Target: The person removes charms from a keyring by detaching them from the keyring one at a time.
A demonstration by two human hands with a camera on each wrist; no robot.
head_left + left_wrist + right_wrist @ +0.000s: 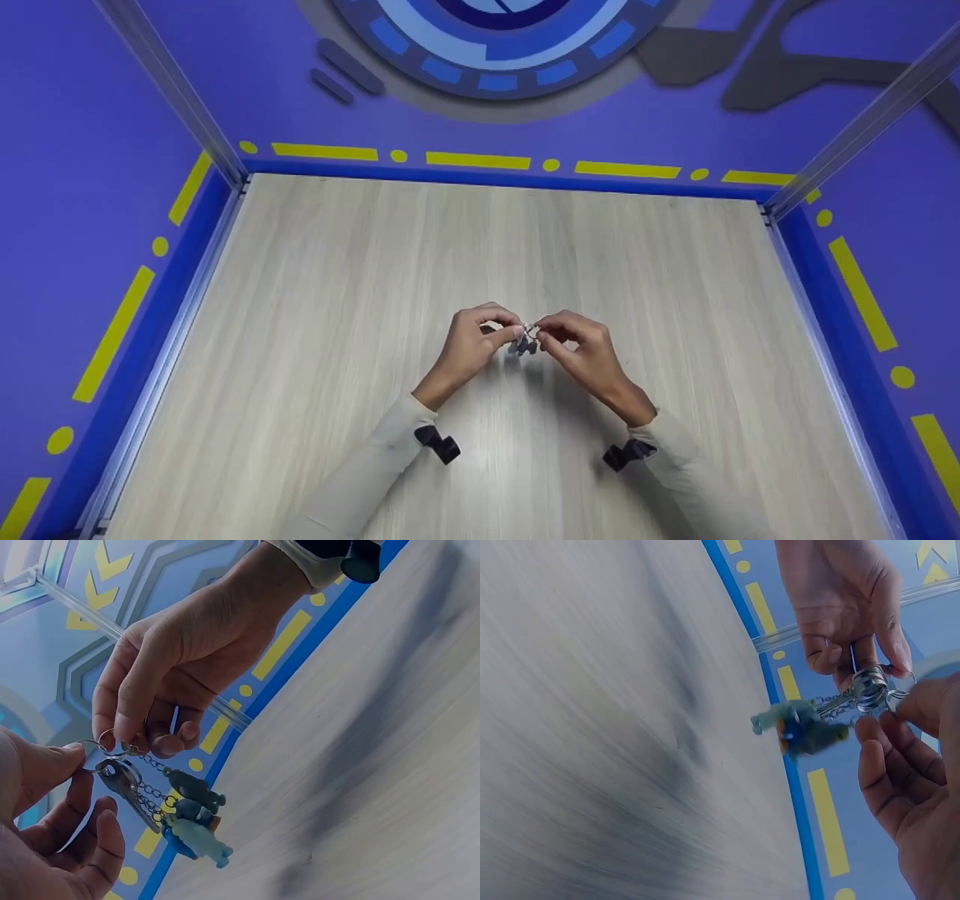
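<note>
Above the tabletop, my left hand (476, 337) and right hand (585, 349) meet at a bunch of key rings with dangling charms (523, 347). In the left wrist view, my left thumb and forefinger pinch a thin metal ring (88, 741) beside a silver key (124, 787). Opposite, my right thumb and fingertips pinch the joined rings by the chains. Small figurine charms, one grey-green (191, 787) and one pale (201, 838), hang from short chains. In the right wrist view the charms (802, 727) look blurred, and fingers partly hide the rings (870, 690).
The pale wood-grain table (360, 262) lies under both hands. Blue panels with yellow dashes (478, 160) rise at the back and both sides, with metal posts (172, 82) at the corners. A black wrist camera (439, 444) sits on each sleeve.
</note>
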